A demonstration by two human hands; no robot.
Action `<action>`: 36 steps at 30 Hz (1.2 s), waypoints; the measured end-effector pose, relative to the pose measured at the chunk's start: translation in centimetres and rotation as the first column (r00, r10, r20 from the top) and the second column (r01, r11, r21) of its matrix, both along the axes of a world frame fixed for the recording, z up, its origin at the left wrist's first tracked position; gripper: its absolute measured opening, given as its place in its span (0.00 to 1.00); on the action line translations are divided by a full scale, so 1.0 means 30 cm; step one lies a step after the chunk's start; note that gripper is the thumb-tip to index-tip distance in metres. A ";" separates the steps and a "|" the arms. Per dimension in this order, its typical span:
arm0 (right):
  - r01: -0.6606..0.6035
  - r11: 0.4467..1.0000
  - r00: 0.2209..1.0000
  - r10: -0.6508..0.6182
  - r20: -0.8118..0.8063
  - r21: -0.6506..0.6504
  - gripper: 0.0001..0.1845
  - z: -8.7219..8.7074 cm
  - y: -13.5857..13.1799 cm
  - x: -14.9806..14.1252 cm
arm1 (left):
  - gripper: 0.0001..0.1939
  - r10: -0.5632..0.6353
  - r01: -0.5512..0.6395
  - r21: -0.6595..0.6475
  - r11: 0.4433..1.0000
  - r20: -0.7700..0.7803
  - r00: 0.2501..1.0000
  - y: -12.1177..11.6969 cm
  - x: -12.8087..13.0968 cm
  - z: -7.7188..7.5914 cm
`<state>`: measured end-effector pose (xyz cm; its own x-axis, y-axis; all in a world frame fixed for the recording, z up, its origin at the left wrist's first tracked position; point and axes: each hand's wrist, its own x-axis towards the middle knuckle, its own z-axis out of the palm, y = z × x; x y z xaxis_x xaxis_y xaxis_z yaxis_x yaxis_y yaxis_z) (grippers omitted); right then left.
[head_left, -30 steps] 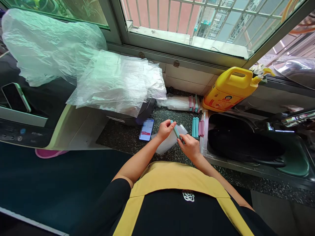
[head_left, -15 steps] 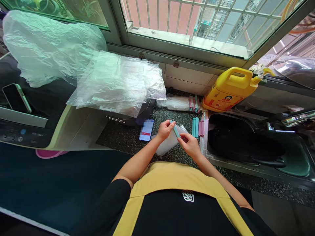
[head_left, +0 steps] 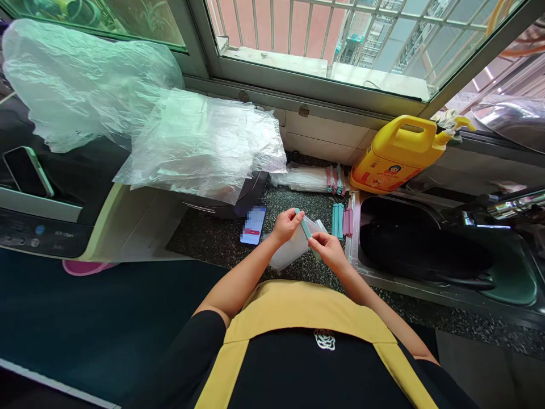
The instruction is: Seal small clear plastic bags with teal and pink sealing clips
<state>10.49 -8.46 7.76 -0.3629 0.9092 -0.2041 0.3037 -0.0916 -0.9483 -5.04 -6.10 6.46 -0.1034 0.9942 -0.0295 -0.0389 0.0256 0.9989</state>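
Observation:
Both hands hold a slim teal clip stick (head_left: pixel 305 228) over the dark speckled counter (head_left: pixel 204 238). My left hand (head_left: pixel 286 225) pinches its far end, and my right hand (head_left: pixel 327 251) grips its near end. A small clear plastic bag (head_left: pixel 293 250) hangs under the stick between the hands. Just right of the hands, several teal and pink clip sticks (head_left: pixel 342 221) lie in a row beside the sink edge.
A phone (head_left: pixel 253 225) lies face up left of the hands. Clear bags clipped with coloured sticks (head_left: pixel 313 179) lie by the wall. A pile of plastic bags (head_left: pixel 200 142) covers an appliance at left. A yellow jug (head_left: pixel 398 153) stands behind the dark sink (head_left: pixel 421 244).
My right hand has shifted its fingers slightly along the stick's near end. The left hand and the bag stay almost where they were.

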 end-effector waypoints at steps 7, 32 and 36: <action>0.001 1.000 1.000 -0.002 -0.021 -0.013 0.17 0.003 0.000 -0.001 | 0.25 -0.001 0.002 0.011 1.000 -0.017 1.000 0.003 -0.001 -0.007; -0.002 0.999 1.000 0.002 0.004 -0.036 0.17 -0.003 0.004 0.000 | 0.23 -0.040 0.040 -0.010 0.999 -0.062 0.997 0.007 0.003 -0.017; 0.003 0.999 1.000 -0.003 0.005 -0.041 0.17 -0.005 0.005 -0.001 | 0.22 -0.051 0.051 -0.009 0.999 -0.074 0.996 0.007 0.001 -0.012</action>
<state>10.46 -8.30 7.60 -0.3588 0.9011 -0.2434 0.3083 -0.1317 -0.9421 -5.02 -5.89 6.09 -0.0546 0.9980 -0.0311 0.0367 0.0331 0.9988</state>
